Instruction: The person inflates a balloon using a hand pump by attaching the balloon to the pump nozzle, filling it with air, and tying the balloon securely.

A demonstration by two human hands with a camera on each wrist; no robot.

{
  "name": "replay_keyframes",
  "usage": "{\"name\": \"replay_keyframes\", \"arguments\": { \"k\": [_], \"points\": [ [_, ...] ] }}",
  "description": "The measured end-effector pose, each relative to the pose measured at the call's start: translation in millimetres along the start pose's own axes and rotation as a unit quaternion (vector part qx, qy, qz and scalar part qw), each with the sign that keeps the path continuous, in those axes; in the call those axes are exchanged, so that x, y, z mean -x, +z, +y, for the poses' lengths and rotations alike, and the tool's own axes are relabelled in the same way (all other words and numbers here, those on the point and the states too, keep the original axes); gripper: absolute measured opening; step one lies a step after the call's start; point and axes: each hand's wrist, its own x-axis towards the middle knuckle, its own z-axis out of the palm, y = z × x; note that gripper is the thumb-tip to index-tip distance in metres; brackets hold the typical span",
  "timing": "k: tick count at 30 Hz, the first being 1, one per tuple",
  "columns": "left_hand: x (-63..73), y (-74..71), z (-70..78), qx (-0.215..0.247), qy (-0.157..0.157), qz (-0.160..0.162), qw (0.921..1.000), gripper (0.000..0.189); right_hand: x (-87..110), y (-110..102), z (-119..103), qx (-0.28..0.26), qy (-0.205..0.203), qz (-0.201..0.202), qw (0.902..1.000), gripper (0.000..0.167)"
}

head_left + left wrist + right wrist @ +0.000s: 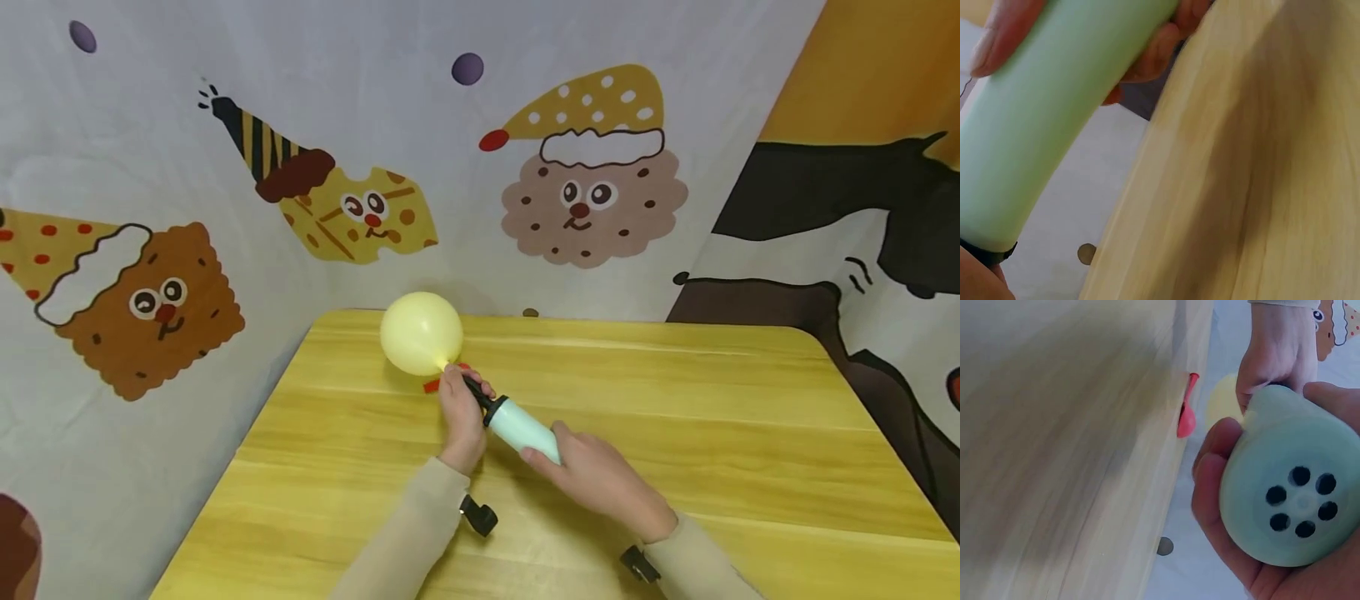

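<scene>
A mint-green balloon pump (pixel 523 429) with a black nozzle end slants over the table. My right hand (pixel 600 475) grips its body near the rear, and several dark holes show in its end cap (pixel 1304 500) in the right wrist view. At the front, my left hand (pixel 463 412) pinches the neck of a yellow balloon (pixel 422 333) around the nozzle. The balloon is round and inflated, beyond the left fingers. Part of the nozzle is hidden by the left hand. A limp red balloon (pixel 1187 412) lies on the table, partly behind the left hand in the head view.
The wooden table (pixel 675 400) reaches back to a pale cloth backdrop (pixel 480 167) printed with cartoon cookies and cheese. Black camera mounts sit on both wrists, the left mount (pixel 478 517) over the table.
</scene>
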Motion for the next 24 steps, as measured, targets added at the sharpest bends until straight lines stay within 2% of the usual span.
{"name": "replay_keyframes", "arguments": {
  "k": [3, 6, 12, 15, 19, 24],
  "points": [
    [0.7, 1.1, -2.3, -0.005, -0.001, -0.008, 1.0, 0.037, -2.1, 1, -2, -0.001, 0.005, 0.004, 1.0, 0.062],
    [-4.0, 0.2, -0.7, -0.001, 0.002, -0.009, 1.0, 0.038, 0.6, 1, -2, -0.016, 0.01, 0.0, 0.9998, 0.061],
    [-25.8, -6.3, 12.4, 0.039, 0.024, 0.016, 0.9988, 0.041, 15.5, -5, 5, -0.035, -0.001, -0.002, 0.9994, 0.057],
    [-32.8, -12.5, 17.9, 0.039, 0.022, 0.022, 0.9987, 0.042, 23.4, -9, 11, -0.025, -0.01, -0.005, 0.9996, 0.055],
    [-28.8, -14.7, 18.3, 0.022, 0.019, 0.021, 0.9994, 0.041, 24.0, -11, 14, -0.005, -0.02, -0.005, 0.9998, 0.06],
    [-14.3, -8.3, 8.1, 0.018, 0.018, 0.013, 0.9996, 0.041, 14.8, -6, 8, 0.004, -0.002, -0.005, 1.0, 0.064]
  ]
}}
